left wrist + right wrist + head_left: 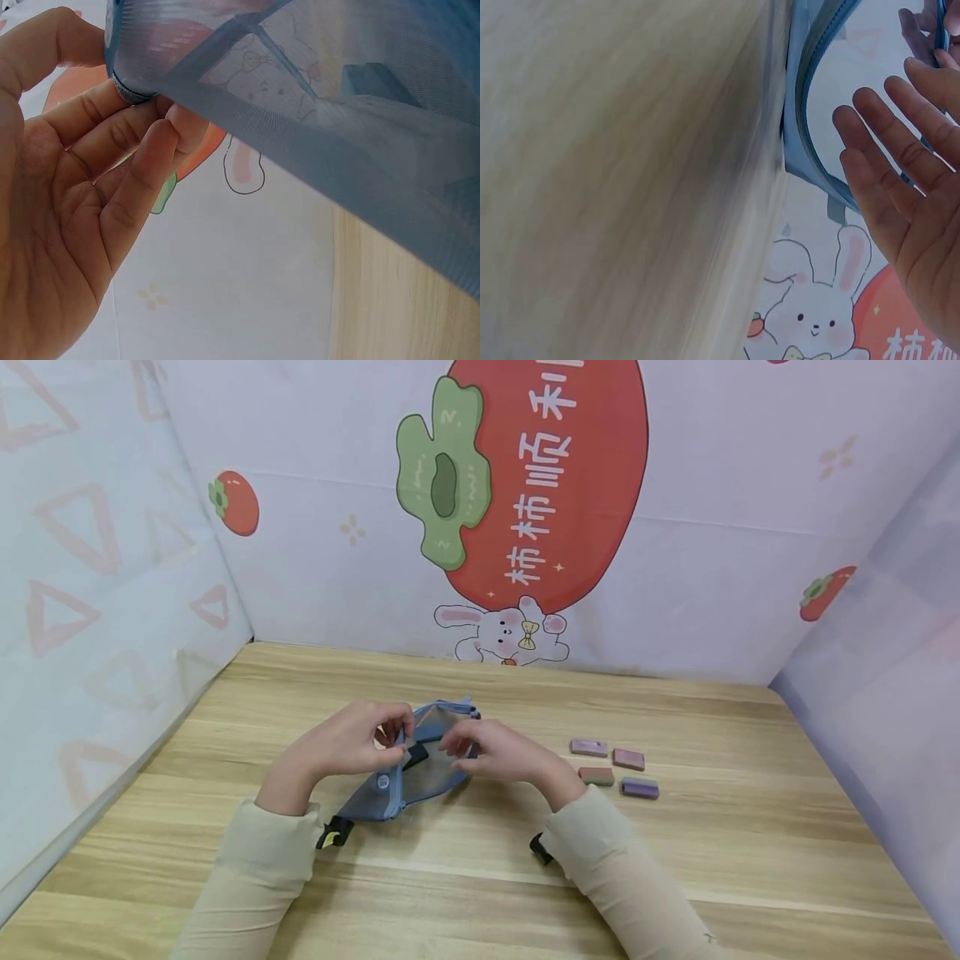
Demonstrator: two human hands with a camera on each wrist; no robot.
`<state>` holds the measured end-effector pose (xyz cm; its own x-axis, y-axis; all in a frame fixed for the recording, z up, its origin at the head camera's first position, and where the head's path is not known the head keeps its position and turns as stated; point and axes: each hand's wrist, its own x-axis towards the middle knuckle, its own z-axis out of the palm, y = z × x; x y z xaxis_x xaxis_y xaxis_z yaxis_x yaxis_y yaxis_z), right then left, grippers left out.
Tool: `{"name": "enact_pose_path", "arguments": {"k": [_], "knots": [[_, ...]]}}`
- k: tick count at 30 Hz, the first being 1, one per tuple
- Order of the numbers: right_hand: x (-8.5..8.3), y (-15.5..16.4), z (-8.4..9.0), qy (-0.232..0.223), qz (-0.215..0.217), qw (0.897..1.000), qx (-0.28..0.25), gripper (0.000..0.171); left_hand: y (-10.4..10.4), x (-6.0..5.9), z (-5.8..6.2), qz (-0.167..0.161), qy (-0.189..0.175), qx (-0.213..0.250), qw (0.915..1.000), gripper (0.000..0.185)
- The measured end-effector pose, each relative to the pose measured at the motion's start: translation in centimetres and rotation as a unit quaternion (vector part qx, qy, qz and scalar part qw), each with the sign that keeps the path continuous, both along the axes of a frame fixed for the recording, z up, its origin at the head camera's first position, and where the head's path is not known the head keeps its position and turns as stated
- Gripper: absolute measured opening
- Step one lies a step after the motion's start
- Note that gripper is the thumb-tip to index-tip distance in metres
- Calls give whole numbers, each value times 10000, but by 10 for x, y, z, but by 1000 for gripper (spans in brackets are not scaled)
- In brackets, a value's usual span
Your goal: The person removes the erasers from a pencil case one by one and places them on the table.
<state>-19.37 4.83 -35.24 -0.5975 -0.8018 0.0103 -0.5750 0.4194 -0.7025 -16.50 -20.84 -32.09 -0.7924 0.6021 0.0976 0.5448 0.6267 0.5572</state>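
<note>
Four erasers point(615, 768) only in head view

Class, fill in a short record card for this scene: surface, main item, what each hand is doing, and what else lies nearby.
Surface: wooden table
Main item: blue mesh pouch, zip edge open
Left hand: pinches the pouch's edge
Right hand: holds the opposite edge, fingers fairly straight
Inside the pouch: a dark item, too unclear to name
Nearby: four small blocks, right of the pouch, apart from both hands
Backdrop: persimmon poster with a rabbit
</note>
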Motion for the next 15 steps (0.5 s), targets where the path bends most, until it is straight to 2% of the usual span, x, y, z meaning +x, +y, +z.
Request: {"name": "enact_pose_path", "arguments": {"k": [15], "knots": [[-5, -24, -2, -343, -19, 9993, 151, 28, 0, 1, 2, 71, -4, 14, 10000, 13]]}}
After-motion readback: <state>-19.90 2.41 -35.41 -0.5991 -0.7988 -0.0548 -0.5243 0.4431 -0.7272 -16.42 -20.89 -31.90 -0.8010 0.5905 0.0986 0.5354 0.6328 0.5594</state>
